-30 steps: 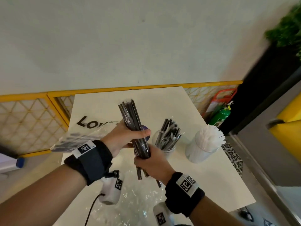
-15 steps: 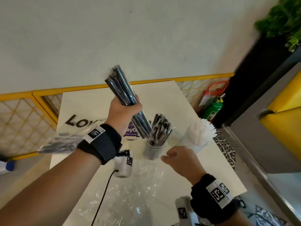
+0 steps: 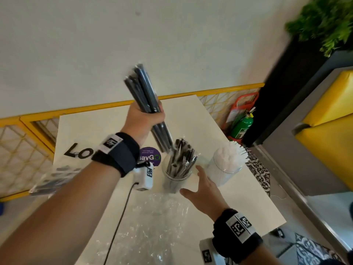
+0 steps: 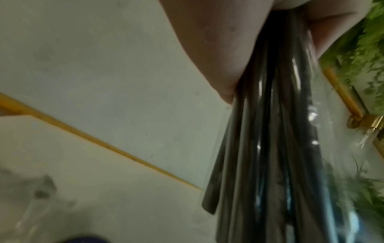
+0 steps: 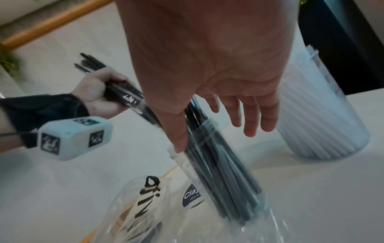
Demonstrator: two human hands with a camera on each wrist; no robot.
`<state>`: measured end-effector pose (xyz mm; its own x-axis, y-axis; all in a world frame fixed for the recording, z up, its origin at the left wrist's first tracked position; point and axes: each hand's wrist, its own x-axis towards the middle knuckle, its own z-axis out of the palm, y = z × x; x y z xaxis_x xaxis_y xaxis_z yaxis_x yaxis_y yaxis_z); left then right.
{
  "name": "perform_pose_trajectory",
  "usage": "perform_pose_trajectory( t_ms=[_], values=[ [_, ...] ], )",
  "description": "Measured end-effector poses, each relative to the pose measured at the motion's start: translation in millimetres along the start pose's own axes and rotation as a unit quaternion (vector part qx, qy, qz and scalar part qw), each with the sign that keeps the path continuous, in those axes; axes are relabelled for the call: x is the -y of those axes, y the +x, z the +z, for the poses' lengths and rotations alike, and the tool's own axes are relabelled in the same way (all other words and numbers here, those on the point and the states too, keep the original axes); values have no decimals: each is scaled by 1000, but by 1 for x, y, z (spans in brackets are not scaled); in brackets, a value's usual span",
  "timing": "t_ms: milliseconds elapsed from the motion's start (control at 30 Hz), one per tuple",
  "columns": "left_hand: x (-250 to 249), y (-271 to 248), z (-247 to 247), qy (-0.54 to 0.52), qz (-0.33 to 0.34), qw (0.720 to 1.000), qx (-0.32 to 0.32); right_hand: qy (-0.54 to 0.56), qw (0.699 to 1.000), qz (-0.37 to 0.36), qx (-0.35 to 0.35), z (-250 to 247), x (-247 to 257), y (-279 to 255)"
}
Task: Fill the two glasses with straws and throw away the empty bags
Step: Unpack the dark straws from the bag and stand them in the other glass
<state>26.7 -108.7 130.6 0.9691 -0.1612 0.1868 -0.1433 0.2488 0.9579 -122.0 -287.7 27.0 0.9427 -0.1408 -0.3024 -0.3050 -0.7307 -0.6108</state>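
My left hand [image 3: 147,116] grips a bundle of black straws [image 3: 147,100], tilted with its lower end just above a clear glass [image 3: 176,181] that holds several black straws. The same bundle [image 4: 280,148] fills the left wrist view, and the fist round it [image 5: 99,92] shows in the right wrist view. My right hand [image 3: 202,190] is open with spread fingers beside that glass [image 5: 209,164], thumb close to its wall. A second glass [image 3: 224,169] to the right is full of white straws [image 5: 320,131]. A crumpled clear bag [image 3: 152,224] lies on the table in front.
The white table [image 3: 238,207] has a purple sticker [image 3: 150,156] and black lettering. Another clear bag with dark straws [image 3: 51,178] lies at the left edge. A yellow railing [image 3: 210,91], a green fire extinguisher [image 3: 241,127] and a planter [image 3: 324,22] stand behind and right.
My right hand let go of the black bundle and dropped, opening beside the glass. My left hand lifted the bundle up and over the glass of black straws.
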Motion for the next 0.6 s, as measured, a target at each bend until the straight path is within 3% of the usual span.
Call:
perform_pose_trajectory(
  t_ms=[267, 433, 600],
  values=[
    [56, -15, 35, 40, -78, 996, 20, 68, 992, -3, -102, 25, -1, 13],
    [69, -27, 33, 129, -77, 988, 33, 66, 993, -2, -101, 27, 4, 12],
    [99, -55, 22, 185, -130, 974, 29, 56, 993, -12, -107, 32, 7, 13]
  ],
)
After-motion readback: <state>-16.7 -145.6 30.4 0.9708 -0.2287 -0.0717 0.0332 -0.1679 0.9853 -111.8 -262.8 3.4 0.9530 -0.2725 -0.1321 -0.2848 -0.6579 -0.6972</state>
